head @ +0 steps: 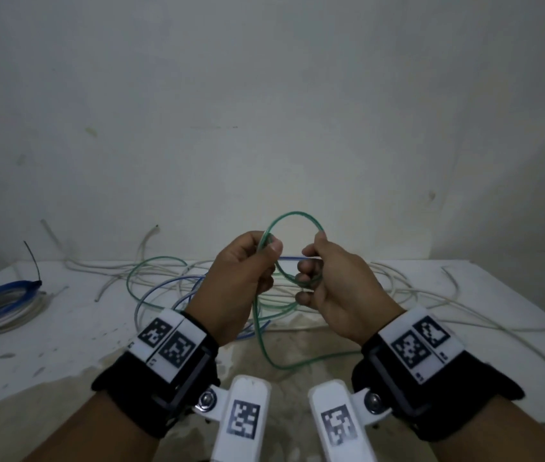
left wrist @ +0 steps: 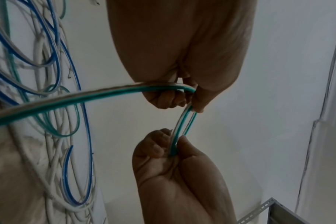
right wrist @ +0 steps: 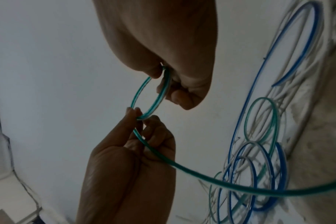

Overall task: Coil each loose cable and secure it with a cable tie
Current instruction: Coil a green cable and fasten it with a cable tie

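Tied coil (head: 1, 303) lies left on the table (head: 64, 331); loose cables (head: 164, 281) (tangled) spread behind both hands.

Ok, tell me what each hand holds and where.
Both hold the green cable: left hand pinches the loop's left side, right hand its right side.

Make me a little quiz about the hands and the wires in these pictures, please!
1. True or false: both hands hold the thin green plastic cable up off the white table.
2. Which colour is the coiled bundle of cable tied with a black cable tie at the table's left edge? A) red B) blue and white C) yellow
3. Fill in: the green cable between the left hand and the right hand is bent into a ____.

Key: 1 true; 2 B; 3 loop.
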A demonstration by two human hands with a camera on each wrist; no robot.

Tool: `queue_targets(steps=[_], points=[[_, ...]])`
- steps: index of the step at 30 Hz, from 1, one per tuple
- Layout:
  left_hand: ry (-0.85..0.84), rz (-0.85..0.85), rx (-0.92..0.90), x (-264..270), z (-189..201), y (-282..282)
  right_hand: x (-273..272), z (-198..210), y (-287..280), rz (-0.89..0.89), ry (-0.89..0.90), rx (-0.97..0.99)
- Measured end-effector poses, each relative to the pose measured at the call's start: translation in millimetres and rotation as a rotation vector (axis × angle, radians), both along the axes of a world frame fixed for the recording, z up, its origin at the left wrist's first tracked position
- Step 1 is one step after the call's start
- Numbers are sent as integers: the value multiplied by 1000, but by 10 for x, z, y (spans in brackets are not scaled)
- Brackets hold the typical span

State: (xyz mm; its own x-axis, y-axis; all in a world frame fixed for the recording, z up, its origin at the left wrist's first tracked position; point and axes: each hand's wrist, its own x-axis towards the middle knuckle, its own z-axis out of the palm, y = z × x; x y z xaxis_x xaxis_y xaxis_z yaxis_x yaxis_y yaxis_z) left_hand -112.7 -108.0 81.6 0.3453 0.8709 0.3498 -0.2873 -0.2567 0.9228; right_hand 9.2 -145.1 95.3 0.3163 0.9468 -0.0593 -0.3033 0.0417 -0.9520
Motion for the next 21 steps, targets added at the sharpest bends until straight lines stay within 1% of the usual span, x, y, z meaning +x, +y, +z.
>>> queue_targets(steps=[2, 3, 5, 6, 8, 10, 12, 13, 14, 16, 17, 21], points=[[30, 15, 10, 9, -9, 3, -1, 2, -12, 1, -80, 3], [17, -1, -3, 12, -14, -1, 6, -3, -16, 3, -133, -3], [-65, -62, -36, 24, 5, -20, 22, -40, -23, 53, -241, -35], [-90, -65, -38, 26, 21, -26, 27, -69, -34, 112, -289, -60], [-117, -6, -41, 42, 53, -5, 10, -141, -74, 253, -379, -104], [-174, 29, -100, 45, 87, 31, -71, -204, -157, 402, -443, -94], [-254, -8, -206, 20, 123, 59, -154, -286, -231, 516, -650, -21], [-289, -41, -256, -6, 137, 70, -189, -327, -262, 539, -774, 33], [-315, -68, -295, -36, 147, 85, -218, -358, -285, 532, -883, 90], [-330, -89, -335, -110, 151, 121, -242, -397, -315, 480, -1042, 191], [-327, -94, -345, -140, 155, 135, -250, -407, -328, 465, -1085, 218], [-330, -146, -383, -247, 184, 158, -229, -477, -339, 453, -1119, 233]])
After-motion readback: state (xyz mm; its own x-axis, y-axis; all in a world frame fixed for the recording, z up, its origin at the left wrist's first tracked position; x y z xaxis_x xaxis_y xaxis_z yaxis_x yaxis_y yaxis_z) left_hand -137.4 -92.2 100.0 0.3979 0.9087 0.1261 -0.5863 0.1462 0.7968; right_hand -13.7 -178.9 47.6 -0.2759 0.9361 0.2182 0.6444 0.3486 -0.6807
